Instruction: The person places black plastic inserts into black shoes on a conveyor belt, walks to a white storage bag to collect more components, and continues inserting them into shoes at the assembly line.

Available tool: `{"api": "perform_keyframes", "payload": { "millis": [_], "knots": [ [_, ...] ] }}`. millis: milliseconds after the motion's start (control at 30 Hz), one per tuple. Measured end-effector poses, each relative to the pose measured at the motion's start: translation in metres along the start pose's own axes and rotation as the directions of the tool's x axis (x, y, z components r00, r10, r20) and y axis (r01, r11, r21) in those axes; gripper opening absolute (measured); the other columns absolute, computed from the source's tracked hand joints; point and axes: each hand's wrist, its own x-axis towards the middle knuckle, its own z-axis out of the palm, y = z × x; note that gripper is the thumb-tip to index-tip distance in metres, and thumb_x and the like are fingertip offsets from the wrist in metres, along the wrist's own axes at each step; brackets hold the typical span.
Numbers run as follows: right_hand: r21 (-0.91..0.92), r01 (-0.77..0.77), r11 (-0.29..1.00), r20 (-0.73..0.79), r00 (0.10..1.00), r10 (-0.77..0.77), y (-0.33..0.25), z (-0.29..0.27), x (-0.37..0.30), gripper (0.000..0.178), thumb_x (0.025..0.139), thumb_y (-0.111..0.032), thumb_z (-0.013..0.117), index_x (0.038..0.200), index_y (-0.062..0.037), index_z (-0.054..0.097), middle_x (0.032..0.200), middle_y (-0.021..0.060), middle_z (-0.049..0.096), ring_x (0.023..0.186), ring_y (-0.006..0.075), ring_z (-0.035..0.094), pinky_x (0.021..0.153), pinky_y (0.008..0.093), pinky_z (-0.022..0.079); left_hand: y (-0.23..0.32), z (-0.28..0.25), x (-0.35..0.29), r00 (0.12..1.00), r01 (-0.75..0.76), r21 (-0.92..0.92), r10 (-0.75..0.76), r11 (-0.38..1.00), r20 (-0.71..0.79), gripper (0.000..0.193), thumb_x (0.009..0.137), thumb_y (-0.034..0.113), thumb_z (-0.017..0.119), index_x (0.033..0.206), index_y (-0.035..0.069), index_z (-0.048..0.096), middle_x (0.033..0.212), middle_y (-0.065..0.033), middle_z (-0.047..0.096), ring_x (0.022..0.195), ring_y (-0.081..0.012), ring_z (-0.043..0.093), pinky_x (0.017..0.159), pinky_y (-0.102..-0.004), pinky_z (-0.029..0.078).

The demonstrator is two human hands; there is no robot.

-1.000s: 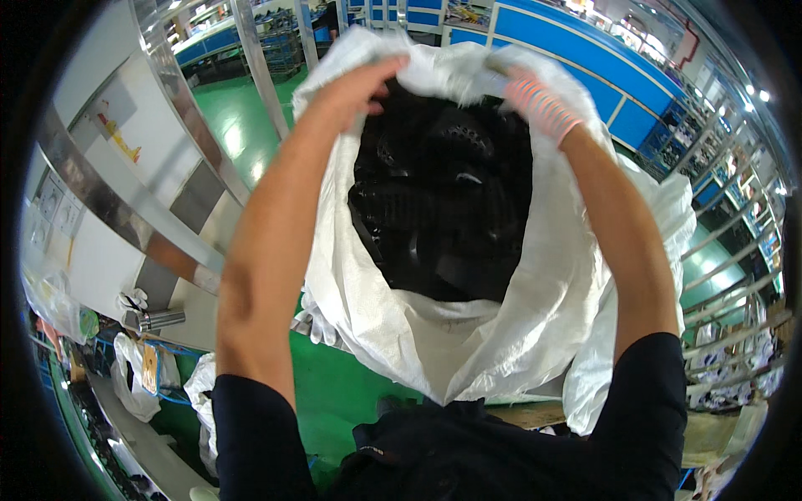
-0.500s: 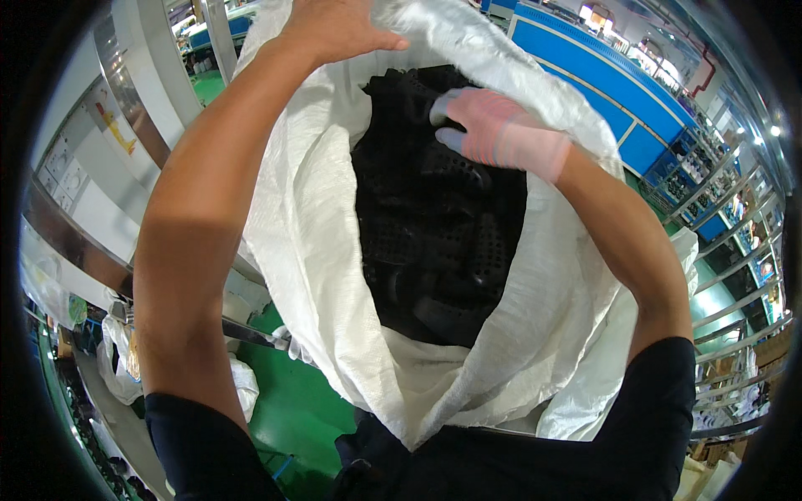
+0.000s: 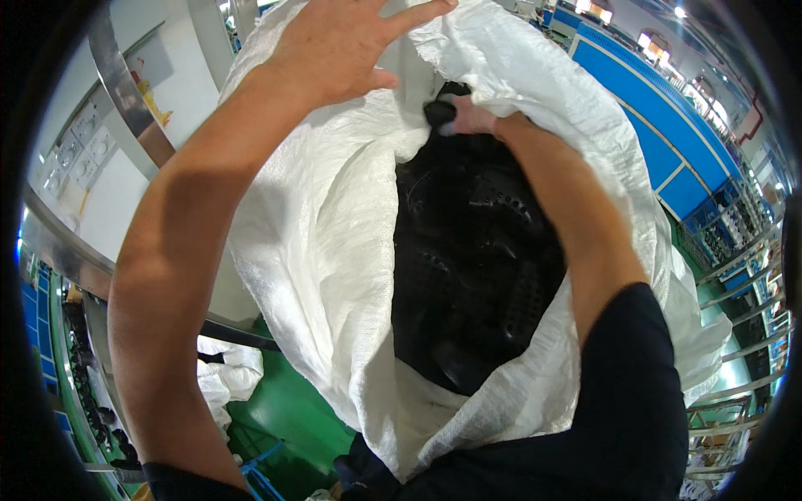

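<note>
A large white woven sack point(image 3: 326, 217) stands wide open in front of me. Inside lie several black moulded pieces point(image 3: 501, 200) with rows of round holes, shaped much like clog uppers. My left hand point(image 3: 338, 50) is bare and rests against the sack's far left rim, fingers and thumb spread. Deep at the far end of the sack, my right hand point(image 3: 470, 117), in a pink glove with greyish fingertips, grips a rounded black piece point(image 3: 440, 113). Most of that piece's shape is lost against the dark heap.
Metal posts and a white panel point(image 3: 117, 184) stand close on the left. Another white bag point(image 3: 230, 376) lies on the green floor point(image 3: 292, 409) at lower left. Beyond the sack is a long blue machine point(image 3: 626, 108). Metal tube racks point(image 3: 743, 351) line the right side.
My right hand has reached farther into the sack's far end and closed on a black piece. My left hand has shifted right along the rim. The whole view has shifted.
</note>
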Motion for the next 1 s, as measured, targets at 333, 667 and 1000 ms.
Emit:
{"api": "perform_keyframes", "payload": {
  "millis": [333,667,1000],
  "knots": [
    [-0.18,-0.123,0.976,0.8,0.558,0.218,0.005,-0.151,-0.175,0.081,0.074,-0.046,0.089,0.139,-0.0051,0.061,0.137,0.0174,0.066,0.125,0.0312,0.063,0.106,0.0415,0.05,-0.022,0.015,-0.008,0.997,-0.071,-0.141,0.066,0.988,-0.037,0.093,0.088,0.021,0.076,0.165,0.018,0.023,0.145,-0.0297,0.046,0.143,-0.0455,0.038,0.125,-0.048,0.026],
    [0.216,0.239,0.947,0.405,0.861,-0.309,-0.126,-0.078,-0.046,0.063,0.093,-0.053,0.062,0.135,-0.0058,0.063,0.136,0.0199,0.063,0.126,0.0344,0.06,0.107,0.0393,0.047,-0.026,0.007,-0.014,0.998,-0.062,-0.13,0.062,0.99,-0.003,0.085,0.091,0.017,0.069,0.164,0.016,0.027,0.153,-0.0336,0.04,0.151,-0.046,0.029,0.128,-0.0482,0.021],
    [0.069,0.618,0.783,0.358,0.717,-0.597,-0.116,-0.056,-0.167,0.076,0.078,-0.041,0.081,0.146,-0.019,0.055,0.15,0.0114,0.053,0.138,0.0337,0.05,0.099,0.0503,0.05,-0.028,-0.002,0.001,0.999,0.042,0.047,-0.041,0.998,-0.028,0.073,0.09,0.018,0.071,0.156,0.009,0.04,0.143,-0.0314,0.049,0.14,-0.0437,0.042,0.12,-0.0463,0.035]
  ]
}}
